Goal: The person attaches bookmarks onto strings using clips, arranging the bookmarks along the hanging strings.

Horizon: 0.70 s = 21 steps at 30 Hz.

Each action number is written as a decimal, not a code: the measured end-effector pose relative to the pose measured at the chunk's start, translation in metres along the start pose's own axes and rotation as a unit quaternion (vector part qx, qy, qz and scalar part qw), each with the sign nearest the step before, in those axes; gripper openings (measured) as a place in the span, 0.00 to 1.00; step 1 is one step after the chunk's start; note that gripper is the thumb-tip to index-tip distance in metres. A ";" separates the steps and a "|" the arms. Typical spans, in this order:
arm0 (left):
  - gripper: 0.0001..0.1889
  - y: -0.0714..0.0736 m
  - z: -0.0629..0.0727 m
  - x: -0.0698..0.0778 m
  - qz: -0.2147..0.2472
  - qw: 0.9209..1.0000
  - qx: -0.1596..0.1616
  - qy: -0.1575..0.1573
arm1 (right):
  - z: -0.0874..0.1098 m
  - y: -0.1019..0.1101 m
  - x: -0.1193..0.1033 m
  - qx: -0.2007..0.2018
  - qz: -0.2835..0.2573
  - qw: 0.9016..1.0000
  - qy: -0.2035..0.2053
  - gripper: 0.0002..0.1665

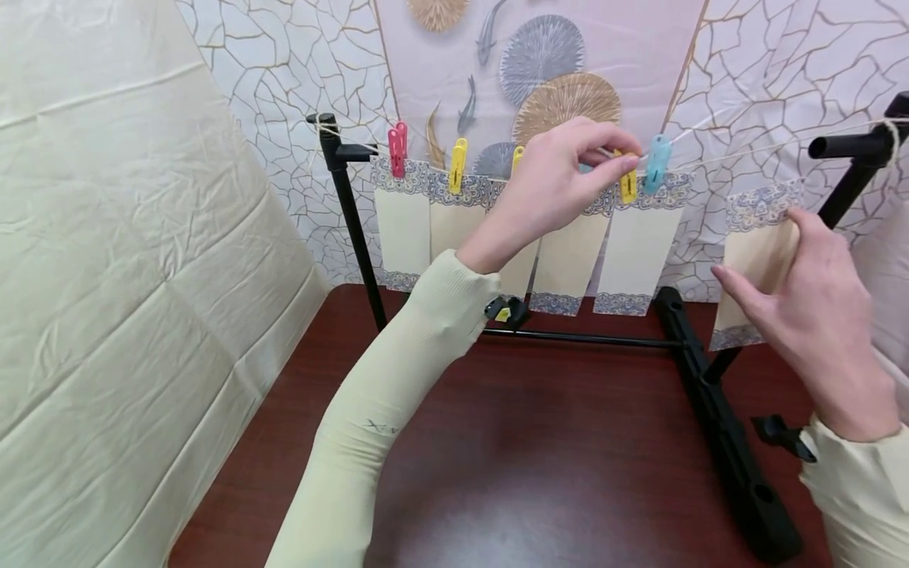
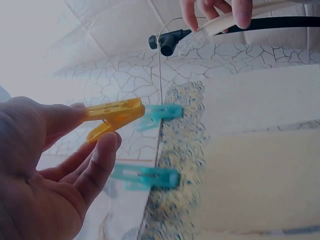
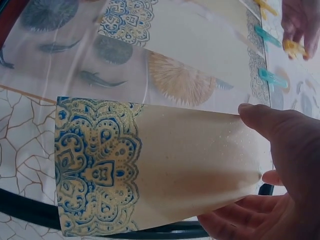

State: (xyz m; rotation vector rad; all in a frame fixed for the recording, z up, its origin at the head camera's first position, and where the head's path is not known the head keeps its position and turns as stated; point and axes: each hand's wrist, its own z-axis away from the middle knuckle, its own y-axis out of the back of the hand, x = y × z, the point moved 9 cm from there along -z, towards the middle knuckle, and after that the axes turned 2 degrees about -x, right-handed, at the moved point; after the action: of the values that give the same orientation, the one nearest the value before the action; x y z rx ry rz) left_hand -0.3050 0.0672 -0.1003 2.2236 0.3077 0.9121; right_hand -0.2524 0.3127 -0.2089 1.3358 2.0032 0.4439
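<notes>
My left hand pinches a yellow clothespin between thumb and finger, in front of the string near the light blue clothespins. In the left wrist view that clothespin grips nothing. On the right, my right hand holds a cream card with blue patterned borders, thumb on one side and fingers on the other. This card is apart from the string. Several similar cards, such as a white one, hang from the string by clothespins. My left forearm and hand hide part of the middle cards.
A string runs between two posts of a black frame. A red clothespin and a yellow one sit farther left. Below is a dark red-brown table, with the frame's black foot at right.
</notes>
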 end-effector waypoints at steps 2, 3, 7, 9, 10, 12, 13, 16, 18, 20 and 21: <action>0.09 -0.002 -0.006 0.005 -0.003 1.000 -0.002 -0.002 | -0.001 -0.001 -0.003 0.006 -0.001 1.000 0.009 0.51; 0.09 -0.003 -0.009 0.008 -0.001 1.000 -0.004 -0.001 | -0.002 -0.001 -0.004 0.009 -0.002 1.000 0.013 0.51; 0.10 -0.006 -0.021 0.015 0.007 1.000 -0.009 0.002 | -0.004 -0.001 -0.007 0.019 -0.001 1.000 0.022 0.51; 0.10 -0.007 -0.025 0.016 0.009 1.000 -0.012 0.013 | -0.006 -0.001 -0.008 0.019 0.002 1.000 0.018 0.51; 0.10 -0.007 -0.027 0.017 0.008 1.000 -0.015 0.019 | -0.006 -0.002 -0.008 0.018 0.005 1.000 0.015 0.51; 0.10 -0.009 -0.030 0.017 0.006 0.999 -0.021 0.034 | -0.008 -0.002 -0.009 0.017 0.010 1.000 0.012 0.50; 0.10 -0.010 -0.032 0.018 0.005 0.999 -0.025 0.041 | -0.008 -0.002 -0.009 0.017 0.011 1.000 0.009 0.50; 0.11 -0.014 -0.036 0.020 0.002 0.998 -0.028 0.059 | -0.009 -0.001 -0.011 0.023 0.017 1.000 0.006 0.50; 0.10 -0.016 -0.038 0.023 0.011 0.997 -0.030 0.066 | -0.010 -0.001 -0.013 0.029 0.021 0.999 0.011 0.51; 0.10 -0.019 -0.041 0.026 0.018 0.997 -0.031 0.070 | -0.010 0.000 -0.015 0.038 0.026 0.999 0.020 0.51; 0.10 -0.021 -0.043 0.028 0.024 0.997 -0.032 0.070 | -0.010 0.000 -0.017 0.042 0.027 0.998 0.026 0.51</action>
State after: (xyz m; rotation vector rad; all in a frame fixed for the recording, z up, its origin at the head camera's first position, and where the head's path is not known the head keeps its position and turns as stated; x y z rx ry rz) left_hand -0.3137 0.1175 -0.0788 2.1205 0.2862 1.0928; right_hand -0.2557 0.2984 -0.1960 1.4450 2.0518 0.4276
